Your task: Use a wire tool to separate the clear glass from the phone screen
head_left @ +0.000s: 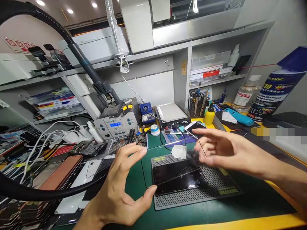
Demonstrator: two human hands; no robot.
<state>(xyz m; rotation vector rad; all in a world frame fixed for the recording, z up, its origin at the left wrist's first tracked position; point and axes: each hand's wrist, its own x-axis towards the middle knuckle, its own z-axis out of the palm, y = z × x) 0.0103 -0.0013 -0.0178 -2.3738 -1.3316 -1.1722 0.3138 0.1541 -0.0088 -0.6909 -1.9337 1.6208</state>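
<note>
A thin, clear rectangular pane with a narrow dark rim point(143, 171) is held up by its ends between my two hands. My left hand point(122, 188) has its thumb at the pane's lower left corner and its fingers near the upper left one. At the far end my right hand point(223, 148) curls round the other short edge, fingers above and thumb below. Below and behind the pane, a black phone or screen point(177, 177) with glossy reflections lies on a grey perforated mat point(177, 201). A folded white wipe point(179, 151) rests at the mat's back edge.
Stacks of phone parts point(31, 210) and a hot-air station point(117, 123) stand on the left. A black hose point(59, 193) loops low beside my left hand. At right are a yellow bottle point(209, 116), a tool holder point(198, 103) and a large spray can point(271, 92).
</note>
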